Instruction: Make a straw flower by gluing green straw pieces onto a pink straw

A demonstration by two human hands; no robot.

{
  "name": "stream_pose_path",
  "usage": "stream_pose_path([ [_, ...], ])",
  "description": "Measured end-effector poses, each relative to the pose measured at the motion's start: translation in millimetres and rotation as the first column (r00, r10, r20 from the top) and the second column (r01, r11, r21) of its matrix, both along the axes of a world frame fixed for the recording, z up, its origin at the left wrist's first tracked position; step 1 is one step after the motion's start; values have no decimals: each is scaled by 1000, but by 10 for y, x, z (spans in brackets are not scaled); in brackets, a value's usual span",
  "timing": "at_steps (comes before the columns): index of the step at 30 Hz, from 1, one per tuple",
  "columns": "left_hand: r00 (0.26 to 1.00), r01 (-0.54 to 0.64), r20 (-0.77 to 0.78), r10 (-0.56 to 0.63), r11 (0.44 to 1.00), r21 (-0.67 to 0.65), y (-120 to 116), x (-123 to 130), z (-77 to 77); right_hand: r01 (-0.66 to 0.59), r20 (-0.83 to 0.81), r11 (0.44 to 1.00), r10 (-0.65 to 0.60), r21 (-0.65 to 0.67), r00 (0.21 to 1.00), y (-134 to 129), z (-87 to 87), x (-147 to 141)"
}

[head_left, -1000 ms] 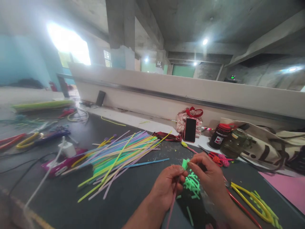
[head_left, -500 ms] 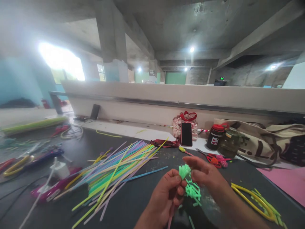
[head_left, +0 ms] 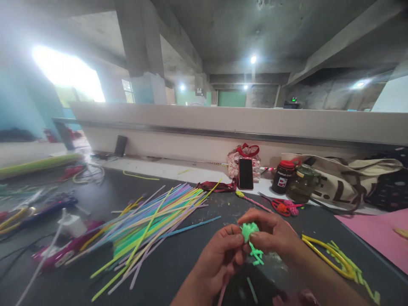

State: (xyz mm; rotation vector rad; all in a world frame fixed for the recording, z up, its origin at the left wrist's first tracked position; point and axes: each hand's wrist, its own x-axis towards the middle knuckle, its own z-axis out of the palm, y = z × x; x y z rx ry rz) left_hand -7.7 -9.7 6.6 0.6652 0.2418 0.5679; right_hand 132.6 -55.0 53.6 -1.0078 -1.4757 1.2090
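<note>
Centrally, a green tuft is held above the table: my left grip is pinched on its base, apparently to keep the strands bunched, while my right grip is curled round its upper and right side, presumably to steady them. A pink stem runs down below my left grip; its upper end is hidden. Loose green snippets lie just beneath, partly covered. My right forearm comes between the tuft and a yellow handle; coloured stems heap leftward; farther back stands a phone.
</note>
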Motion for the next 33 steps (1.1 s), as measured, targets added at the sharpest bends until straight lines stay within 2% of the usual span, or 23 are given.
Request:
stream_pose_path([
  [6,998,-32,-59,32,999,-4,18,10,12,142,-4,986,-142,-84,990,102,-148,79],
  [10,989,-91,-116,89,996,-10,-7,9,40,226,32,967,-224,-115,974,111,-108,53],
  [13,955,-206,-199,222,974,96,-51,20,82,255,63,959,-249,-125,967,99,-78,11],
  [16,920,-246,-271,283,955,164,-69,39,100,267,78,956,-259,-120,963,100,-99,-27],
  [21,902,-260,-309,302,951,169,-39,59,82,295,116,947,-281,-124,953,109,-102,-81],
  [28,897,-264,-332,293,956,128,-21,49,45,234,192,971,-219,-55,957,81,-81,-47],
  [33,946,-201,-261,190,980,-14,22,43,13,185,236,982,-171,-38,957,73,-77,-7],
])
